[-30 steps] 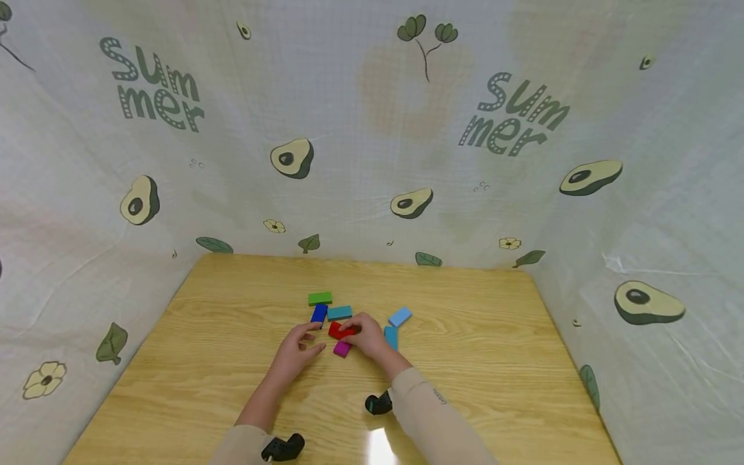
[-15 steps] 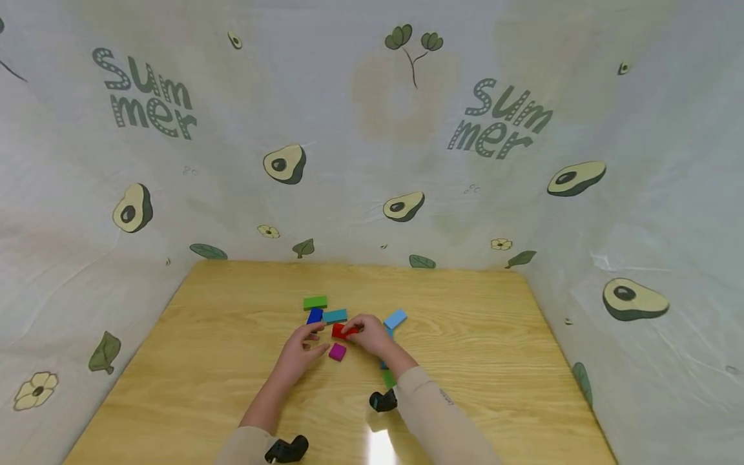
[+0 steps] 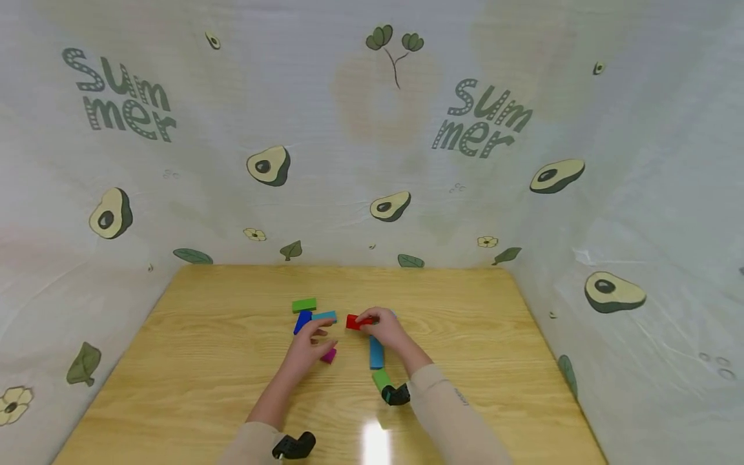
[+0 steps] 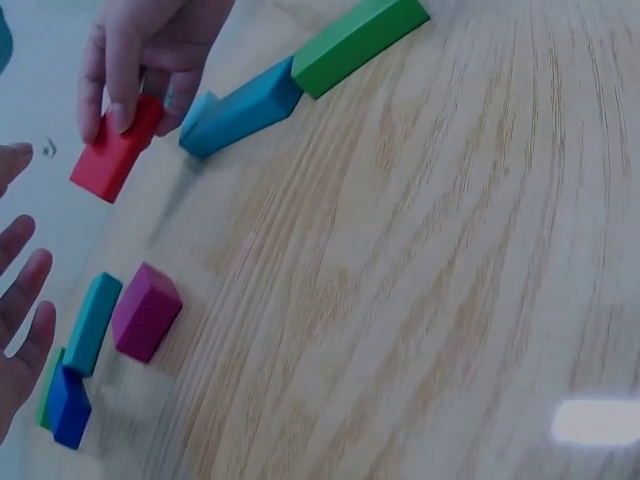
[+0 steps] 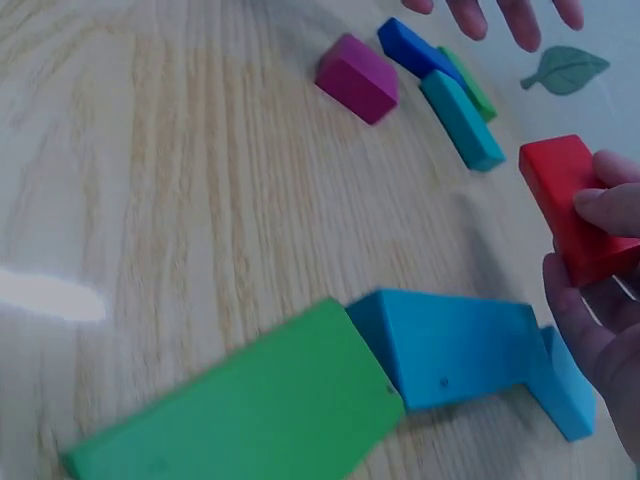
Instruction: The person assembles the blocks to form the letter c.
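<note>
Right hand (image 3: 385,327) — pinching red block (image 5: 562,190) above table (image 3: 465,368) | left hand (image 3: 305,354) — free, near magenta block (image 4: 146,312)

Setting: indoors, screened on three sides; whether home or lab, I cannot tell. My desk (image 3: 476,336) has a wood-grain top. Pale sheeting (image 3: 325,110), printed with avocados (image 3: 391,206) and "summer" lettering (image 3: 482,119), rises along its far, left and right edges. The black wrist devices (image 3: 294,445) I wear suggest a recording setup.
</note>
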Demonstrator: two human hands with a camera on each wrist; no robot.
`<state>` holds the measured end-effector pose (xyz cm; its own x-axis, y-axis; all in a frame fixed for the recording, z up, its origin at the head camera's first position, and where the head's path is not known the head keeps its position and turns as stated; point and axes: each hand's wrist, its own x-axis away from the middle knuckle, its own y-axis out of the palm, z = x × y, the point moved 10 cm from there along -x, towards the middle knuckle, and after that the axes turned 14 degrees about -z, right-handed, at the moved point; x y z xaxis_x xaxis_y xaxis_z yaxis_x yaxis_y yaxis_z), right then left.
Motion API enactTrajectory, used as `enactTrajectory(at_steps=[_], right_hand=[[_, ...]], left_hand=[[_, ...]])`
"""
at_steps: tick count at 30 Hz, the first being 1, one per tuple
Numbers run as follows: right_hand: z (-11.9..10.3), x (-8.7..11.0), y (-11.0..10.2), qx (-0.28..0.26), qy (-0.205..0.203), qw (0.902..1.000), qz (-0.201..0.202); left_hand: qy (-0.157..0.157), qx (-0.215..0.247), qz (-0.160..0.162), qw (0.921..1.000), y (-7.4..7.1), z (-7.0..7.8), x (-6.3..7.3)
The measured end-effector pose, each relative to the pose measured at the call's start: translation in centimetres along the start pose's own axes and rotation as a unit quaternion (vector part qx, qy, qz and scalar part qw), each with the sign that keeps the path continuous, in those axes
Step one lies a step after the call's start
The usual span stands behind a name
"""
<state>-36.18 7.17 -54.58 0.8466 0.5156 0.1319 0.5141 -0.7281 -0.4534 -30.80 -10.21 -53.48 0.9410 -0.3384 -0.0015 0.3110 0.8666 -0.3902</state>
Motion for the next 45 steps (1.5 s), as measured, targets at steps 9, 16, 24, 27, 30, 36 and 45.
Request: enactTrajectory(at_steps=[9,16,24,27,30,36,45], right_hand=[[1.2,1.1,-2.7,-0.021,0.009,0.9992,0.033],[2.6,2.2,-4.5,-0.044,0.025,0.9969,0.06],[4.5,3.5,-5.9,-0.059,0.042,0.9935,0.088],[4.8,4.2,-6.3,-0.064,0.043,0.9924,0.097],[5.1,4.9,-6.6,-0.066,0.044,0.9911,0.107],[5.9,5.8,-6.8,-0.063,0.051,0.9896,0.119],[7.6,6.9,-7.3,-0.097,0.074,0.9818,0.146]], left_hand=[[0.003,0.0,-0.034,0.9994,2.5,0.6,-1.5],[0.014,-0.009,-0.056,0.9983,4.7,1.1,-2.7],[0.018,-0.022,-0.081,0.9963,6.7,1.6,-3.5],[0.027,-0.039,-0.094,0.9945,7.5,1.5,-3.8],[0.027,-0.05,-0.107,0.9926,8.2,1.1,-4.2],[0.015,-0.062,-0.125,0.99,9.1,0.4,-4.5],[-0.02,-0.08,-0.135,0.9874,10.0,-1.1,-5.1]])
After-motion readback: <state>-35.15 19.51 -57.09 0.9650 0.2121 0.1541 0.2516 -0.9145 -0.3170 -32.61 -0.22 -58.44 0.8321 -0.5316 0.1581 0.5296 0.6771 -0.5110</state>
